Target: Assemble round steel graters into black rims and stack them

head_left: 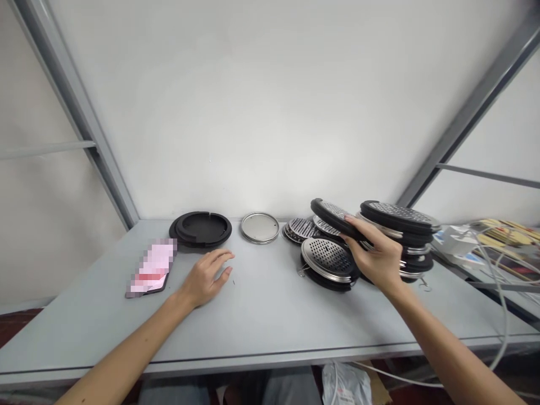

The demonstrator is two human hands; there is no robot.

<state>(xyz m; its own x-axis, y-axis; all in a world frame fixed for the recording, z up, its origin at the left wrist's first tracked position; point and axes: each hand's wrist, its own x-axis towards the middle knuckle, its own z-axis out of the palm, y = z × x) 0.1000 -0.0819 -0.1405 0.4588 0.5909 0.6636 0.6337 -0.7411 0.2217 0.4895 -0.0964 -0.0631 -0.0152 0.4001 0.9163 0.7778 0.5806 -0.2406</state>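
Observation:
My right hand (pixel 377 256) grips a round perforated metal disc with a black rim (pixel 335 216), held tilted above the grey table (pixel 270 320). Beneath it lies another perforated disc (pixel 327 259), and a stack of the same discs (pixel 403 236) stands just right of the hand. Further discs (pixel 300 229) lie behind. My left hand (pixel 207 277) rests on the table with its fingers loosely spread, holding nothing. Beyond it lie black rubber rings (pixel 201 229) and a bare metal disc (pixel 260 227).
A phone with a pink blurred screen (pixel 152 270) lies left of my left hand. White cables and boxes (pixel 476 247) crowd the right end of the table. Grey slanted frame posts (pixel 84 124) rise on both sides. A white wall stands behind.

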